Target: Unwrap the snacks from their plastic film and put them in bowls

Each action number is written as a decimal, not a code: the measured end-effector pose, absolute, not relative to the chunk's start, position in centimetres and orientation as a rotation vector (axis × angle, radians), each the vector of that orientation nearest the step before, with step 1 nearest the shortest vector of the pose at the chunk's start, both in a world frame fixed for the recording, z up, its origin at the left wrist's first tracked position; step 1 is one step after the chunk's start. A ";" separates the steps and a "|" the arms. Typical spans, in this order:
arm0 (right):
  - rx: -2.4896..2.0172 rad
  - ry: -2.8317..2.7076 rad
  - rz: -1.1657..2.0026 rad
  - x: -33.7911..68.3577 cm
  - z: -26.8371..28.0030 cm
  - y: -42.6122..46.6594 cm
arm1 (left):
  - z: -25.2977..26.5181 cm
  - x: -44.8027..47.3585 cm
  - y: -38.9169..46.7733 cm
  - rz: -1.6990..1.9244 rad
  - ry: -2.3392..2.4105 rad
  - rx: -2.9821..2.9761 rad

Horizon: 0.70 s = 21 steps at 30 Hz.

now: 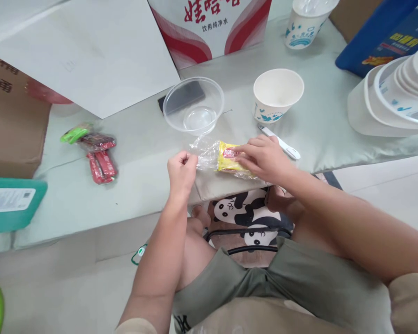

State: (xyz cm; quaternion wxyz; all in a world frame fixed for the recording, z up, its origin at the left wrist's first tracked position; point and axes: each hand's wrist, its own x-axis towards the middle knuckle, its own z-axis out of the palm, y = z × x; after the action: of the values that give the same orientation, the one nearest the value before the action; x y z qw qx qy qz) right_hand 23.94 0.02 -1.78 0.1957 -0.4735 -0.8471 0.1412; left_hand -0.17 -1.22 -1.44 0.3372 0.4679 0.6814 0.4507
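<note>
A small yellow packet (224, 162) with a red label lies inside a clear plastic bag (206, 152) near the front edge of the covered table. The closed fingers of my left hand (181, 171) pinch the bag's loose left end. Over the packet's right part my right hand (264, 155) presses and grips it, hiding some of the label. A white utility knife (286, 147) lies just behind my right hand. Beyond the packet stand a clear round plastic bowl (195, 125) and a white paper cup (277, 93) with blue print.
Several small wrapped snacks (102, 164) lie on the left. Nested white tubs (364, 104) and a blue package (376, 46) stand right; another paper cup (304, 28) is behind. A large white board (87, 51), a red-white box (212, 35) and a teal container (16, 204) flank the table.
</note>
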 end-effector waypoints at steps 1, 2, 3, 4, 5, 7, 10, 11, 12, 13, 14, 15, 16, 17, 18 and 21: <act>-1.318 -2.368 0.410 24.2 -1.9 0.1 | -1.4 -0.3 -1.2 1.158 1.785 1.208; -1.308 -2.362 0.418 24.5 -1.9 0.1 | -1.4 -0.4 -1.3 1.138 1.789 1.194; -1.296 -2.353 0.421 24.8 -2.0 0.1 | -1.4 -0.4 -1.3 1.120 1.791 1.180; -1.286 -2.339 0.424 25.0 -1.9 0.0 | -1.4 -0.4 -1.3 1.107 1.790 1.169; -1.280 -2.313 0.427 25.3 -1.8 0.0 | -1.4 -0.4 -1.2 1.100 1.788 1.162; -1.283 -2.230 0.434 25.8 -1.3 -0.2 | -1.4 -0.5 -1.1 1.100 1.790 1.160; -1.327 -2.064 0.437 26.9 -0.4 -0.5 | -1.2 -0.8 -1.0 1.101 1.837 1.161; -1.345 -2.020 0.429 27.5 -0.3 -0.6 | -1.1 -1.1 -1.0 1.106 1.860 1.160; -1.363 -1.994 0.415 28.1 -0.2 -0.6 | -1.0 -1.4 -1.0 1.113 1.881 1.156; -1.378 -1.991 0.393 28.8 -0.3 -0.5 | -1.0 -1.7 -1.1 1.117 1.898 1.149; -1.396 -2.006 0.360 29.5 -0.5 -0.5 | -0.9 -2.1 -1.3 1.113 1.913 1.133; -1.422 -2.029 0.312 30.1 -0.8 -0.4 | -0.9 -2.5 -1.5 1.098 1.927 1.107; -1.456 -2.049 0.256 30.7 -1.0 -0.3 | -1.0 -3.0 -1.6 1.073 1.939 1.080; -1.499 -2.061 0.199 31.2 -1.2 -0.3 | -1.0 -3.5 -1.8 1.048 1.952 1.056; -1.547 -2.057 0.143 31.5 -1.4 -0.2 | -1.1 -4.0 -2.0 1.031 1.974 1.038; -1.616 -1.978 0.041 31.6 -1.0 -0.4 | -1.2 -5.0 -2.2 1.116 2.083 1.080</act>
State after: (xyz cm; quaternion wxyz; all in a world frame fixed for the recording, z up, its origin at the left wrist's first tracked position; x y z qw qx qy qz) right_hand 31.59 -0.44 -0.96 0.2894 -0.6056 -0.7411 0.0154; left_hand -5.01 -2.25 -1.24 0.2683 0.4003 0.7724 0.4137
